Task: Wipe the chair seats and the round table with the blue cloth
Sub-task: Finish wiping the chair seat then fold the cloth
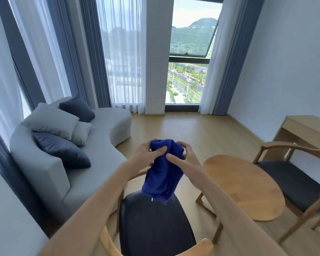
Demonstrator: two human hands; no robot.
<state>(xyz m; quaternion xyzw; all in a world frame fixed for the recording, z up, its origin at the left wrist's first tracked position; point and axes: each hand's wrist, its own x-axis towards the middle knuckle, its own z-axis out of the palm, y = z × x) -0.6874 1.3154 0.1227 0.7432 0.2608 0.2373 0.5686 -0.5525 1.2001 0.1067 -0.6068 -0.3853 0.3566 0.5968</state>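
Both hands hold a bunched blue cloth (pixel 163 174) up in the air at the frame's middle. My left hand (pixel 146 154) grips its top left, my right hand (pixel 183 157) its top right, and the rest hangs down. Directly beneath it is a wooden chair with a dark seat (pixel 153 226), its curved backrest nearest me. To the right stands the round wooden table (pixel 246 185). Beyond the table, at the right edge, a second chair shows its dark seat (pixel 294 183).
A grey curved sofa (pixel 50 169) with several cushions fills the left side. A wooden desk (pixel 303 130) stands against the right wall behind the second chair. Bare wooden floor (pixel 183 126) runs to the tall curtained windows at the back.
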